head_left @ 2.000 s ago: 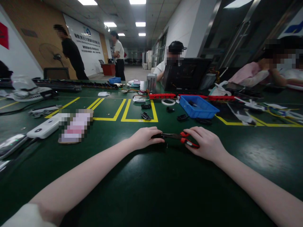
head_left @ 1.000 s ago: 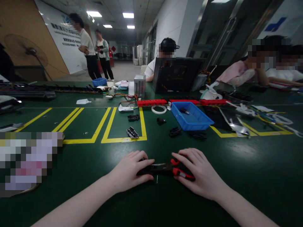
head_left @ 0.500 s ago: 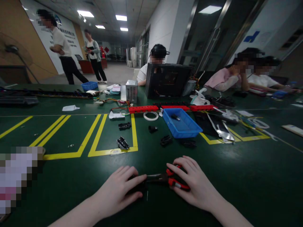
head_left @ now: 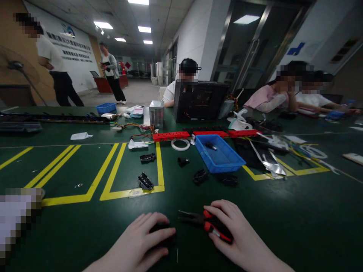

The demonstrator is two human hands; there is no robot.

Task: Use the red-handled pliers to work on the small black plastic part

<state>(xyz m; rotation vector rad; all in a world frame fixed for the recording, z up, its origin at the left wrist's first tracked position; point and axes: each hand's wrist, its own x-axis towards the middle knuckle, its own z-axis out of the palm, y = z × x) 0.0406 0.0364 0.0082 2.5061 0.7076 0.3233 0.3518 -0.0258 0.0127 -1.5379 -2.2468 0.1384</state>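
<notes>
My right hand (head_left: 234,234) is wrapped round the red-and-black handles of long-nose pliers (head_left: 195,218). Their jaws point left and stand apart, with a small gap to my left hand (head_left: 144,241). Its fingers curl round a dark black part (head_left: 166,238), mostly hidden under them, whose kind I cannot make out. A thin pale line (head_left: 177,255), perhaps a wire or pin, shows just right of my left thumb. Beyond my hands, black plastic pieces lie on the green table: a shell piece (head_left: 200,176), a cone-shaped piece (head_left: 183,162) and an opened housing (head_left: 145,181).
A blue tray (head_left: 231,165) with a small black piece inside stands ahead. Behind it are red strips (head_left: 171,136), a white ring (head_left: 180,149) and a black computer case (head_left: 198,102). Yellow tape (head_left: 68,199) marks the table. Several people are around the room.
The plier jaws have come away from the part at my left hand and spread apart. Both hands appear slightly lower in view, as the whole scene has shifted down.
</notes>
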